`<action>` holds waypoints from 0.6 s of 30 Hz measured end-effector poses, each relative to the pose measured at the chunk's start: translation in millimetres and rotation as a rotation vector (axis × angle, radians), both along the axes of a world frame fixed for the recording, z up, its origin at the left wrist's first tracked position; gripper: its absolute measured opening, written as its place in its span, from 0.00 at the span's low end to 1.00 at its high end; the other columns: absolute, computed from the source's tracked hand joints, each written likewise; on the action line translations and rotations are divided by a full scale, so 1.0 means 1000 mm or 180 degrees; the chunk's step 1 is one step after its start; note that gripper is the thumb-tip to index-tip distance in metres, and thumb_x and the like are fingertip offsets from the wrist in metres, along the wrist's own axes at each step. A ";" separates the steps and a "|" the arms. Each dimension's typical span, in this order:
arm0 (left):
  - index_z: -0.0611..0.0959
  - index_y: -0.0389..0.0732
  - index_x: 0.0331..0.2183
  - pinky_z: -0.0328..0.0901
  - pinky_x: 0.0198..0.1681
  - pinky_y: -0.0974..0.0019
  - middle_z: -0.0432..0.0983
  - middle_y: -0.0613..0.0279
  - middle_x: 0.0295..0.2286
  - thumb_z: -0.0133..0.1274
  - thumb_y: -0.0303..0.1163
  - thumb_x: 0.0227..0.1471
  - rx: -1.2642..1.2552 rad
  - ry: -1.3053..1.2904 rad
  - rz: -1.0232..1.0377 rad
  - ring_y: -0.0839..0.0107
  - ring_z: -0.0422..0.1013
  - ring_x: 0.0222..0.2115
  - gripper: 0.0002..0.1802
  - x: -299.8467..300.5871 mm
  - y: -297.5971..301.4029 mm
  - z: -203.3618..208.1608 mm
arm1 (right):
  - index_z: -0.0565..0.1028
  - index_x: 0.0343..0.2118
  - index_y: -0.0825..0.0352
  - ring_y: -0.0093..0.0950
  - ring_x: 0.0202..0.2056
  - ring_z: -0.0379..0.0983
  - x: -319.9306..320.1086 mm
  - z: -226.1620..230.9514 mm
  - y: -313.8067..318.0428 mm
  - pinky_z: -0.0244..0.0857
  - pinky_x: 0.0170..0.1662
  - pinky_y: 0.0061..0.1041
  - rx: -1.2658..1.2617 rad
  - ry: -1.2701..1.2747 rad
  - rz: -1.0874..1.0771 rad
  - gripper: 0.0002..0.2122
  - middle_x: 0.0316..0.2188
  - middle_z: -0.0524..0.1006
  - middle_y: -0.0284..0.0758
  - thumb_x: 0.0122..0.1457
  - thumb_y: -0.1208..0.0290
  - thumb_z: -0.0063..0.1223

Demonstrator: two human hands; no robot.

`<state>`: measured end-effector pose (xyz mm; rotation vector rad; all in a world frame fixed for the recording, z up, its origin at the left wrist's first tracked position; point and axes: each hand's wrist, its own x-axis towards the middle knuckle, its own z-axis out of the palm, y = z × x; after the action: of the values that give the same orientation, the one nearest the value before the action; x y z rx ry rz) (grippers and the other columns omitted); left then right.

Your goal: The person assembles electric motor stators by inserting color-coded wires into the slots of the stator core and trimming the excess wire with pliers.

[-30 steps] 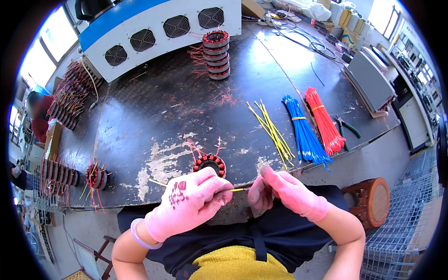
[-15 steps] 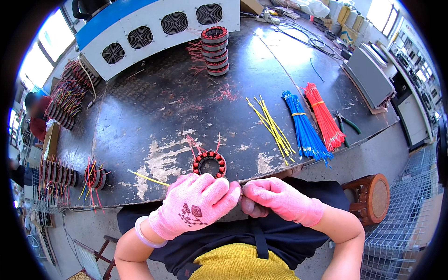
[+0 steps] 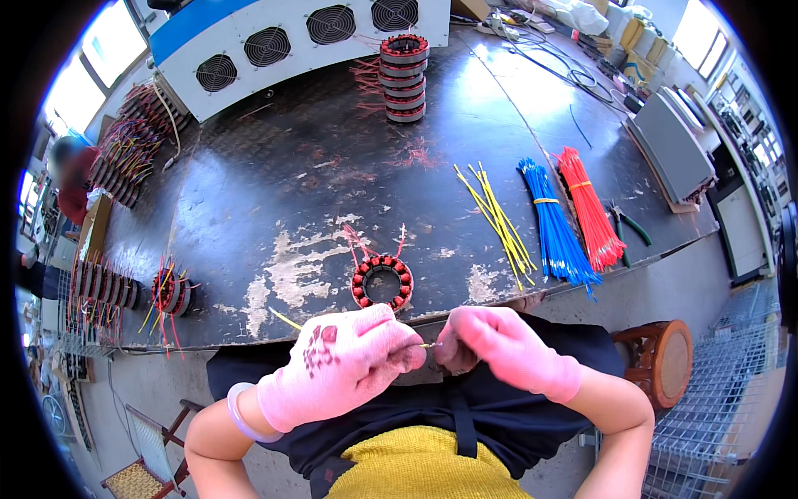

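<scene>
head view: just off the near edge of a dark, worn surface (image 3: 224, 224), the pink-gloved left hand (image 3: 341, 359) clamps its grip on a thin yellow wire (image 3: 285, 318). the pink-gloved right hand (image 3: 515, 353) is at its tip, grip hard to tell. a round red-and-black coil ring (image 3: 361, 288) lies near that edge.

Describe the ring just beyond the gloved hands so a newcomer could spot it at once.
Find the near edge of the dark worktable. Just beyond the left hand lies a ring with red windings and thin reddish wires sticking out on its far side. Unlike the ring stack farther back, it lies by itself.
</scene>
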<state>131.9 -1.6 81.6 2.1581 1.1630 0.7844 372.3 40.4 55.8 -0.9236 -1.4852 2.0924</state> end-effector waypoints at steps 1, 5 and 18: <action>0.82 0.47 0.34 0.66 0.24 0.64 0.70 0.70 0.24 0.62 0.36 0.52 0.0757 0.0468 0.0007 0.67 0.74 0.23 0.08 -0.001 0.001 -0.001 | 0.78 0.36 0.68 0.23 0.31 0.72 -0.001 -0.003 0.003 0.64 0.35 0.24 -0.0370 -0.0001 0.0170 0.21 0.29 0.77 0.31 0.74 0.54 0.40; 0.83 0.50 0.36 0.63 0.22 0.69 0.69 0.73 0.25 0.62 0.36 0.43 0.1618 0.1392 -0.0048 0.75 0.71 0.22 0.13 -0.004 -0.001 0.003 | 0.78 0.35 0.64 0.16 0.24 0.67 -0.007 -0.002 -0.004 0.60 0.30 0.16 -0.1120 0.0247 0.0427 0.26 0.24 0.75 0.25 0.73 0.46 0.36; 0.81 0.41 0.36 0.63 0.25 0.72 0.76 0.72 0.30 0.53 0.33 0.61 -0.2659 -0.1197 -0.0440 0.82 0.67 0.24 0.07 -0.005 -0.007 -0.002 | 0.76 0.29 0.61 0.26 0.28 0.71 0.001 0.015 0.009 0.64 0.32 0.28 0.5550 -0.0792 0.0807 0.07 0.26 0.73 0.28 0.48 0.69 0.64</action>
<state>126.4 -8.9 80.0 1.3126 0.9037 0.4825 373.1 49.8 70.7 -0.2040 -2.6432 0.1473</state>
